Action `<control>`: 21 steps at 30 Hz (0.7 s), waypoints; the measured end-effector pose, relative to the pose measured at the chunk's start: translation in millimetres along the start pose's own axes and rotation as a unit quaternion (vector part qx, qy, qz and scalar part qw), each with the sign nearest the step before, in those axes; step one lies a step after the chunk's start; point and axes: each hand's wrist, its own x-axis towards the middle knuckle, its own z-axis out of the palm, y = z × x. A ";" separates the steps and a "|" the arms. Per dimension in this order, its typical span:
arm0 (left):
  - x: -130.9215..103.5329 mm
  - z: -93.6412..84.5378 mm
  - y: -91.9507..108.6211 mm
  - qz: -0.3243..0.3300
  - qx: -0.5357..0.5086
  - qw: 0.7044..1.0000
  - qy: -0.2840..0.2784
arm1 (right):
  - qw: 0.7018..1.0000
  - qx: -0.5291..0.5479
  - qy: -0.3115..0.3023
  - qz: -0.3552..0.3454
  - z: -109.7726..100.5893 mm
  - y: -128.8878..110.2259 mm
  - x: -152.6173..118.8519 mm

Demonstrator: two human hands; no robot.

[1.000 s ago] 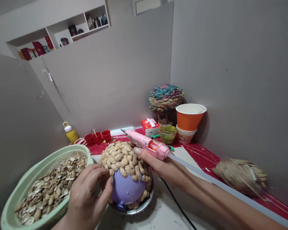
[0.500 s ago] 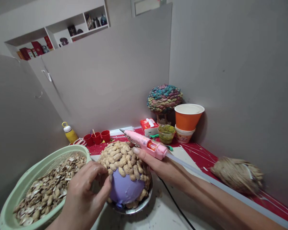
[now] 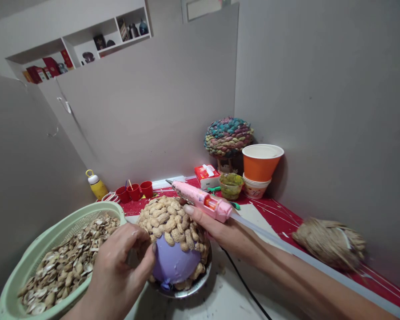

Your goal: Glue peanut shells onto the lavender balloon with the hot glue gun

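Balloon [image 3: 176, 262] sits within bowl [image 3: 190, 292] rim, right hand [image 3: 216, 226] gripping glue gun [image 3: 202, 201], left hand [image 3: 122, 262] curled, pinch unclear.

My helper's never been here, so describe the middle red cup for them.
Find the big green basket of shells. Just beyond its far right end, three small red cups stand in a row, right of the yellow bottle. You want the middle cup, with a pale stick poking up; a blue stick shows in the left cup, none in the right.
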 end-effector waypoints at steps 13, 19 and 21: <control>-3.9 -0.1 -0.9 0.021 -0.012 0.999 0.026 | 1.000 0.009 -0.003 -0.009 -0.8 -1.1 -0.3; -4.4 0.9 0.4 0.034 -0.020 0.998 0.056 | 0.999 0.024 -0.017 -0.016 3.6 5.4 3.5; -5.4 3.1 -0.3 0.031 -0.023 0.998 0.057 | 0.999 0.028 -0.012 -0.020 3.7 0.2 3.1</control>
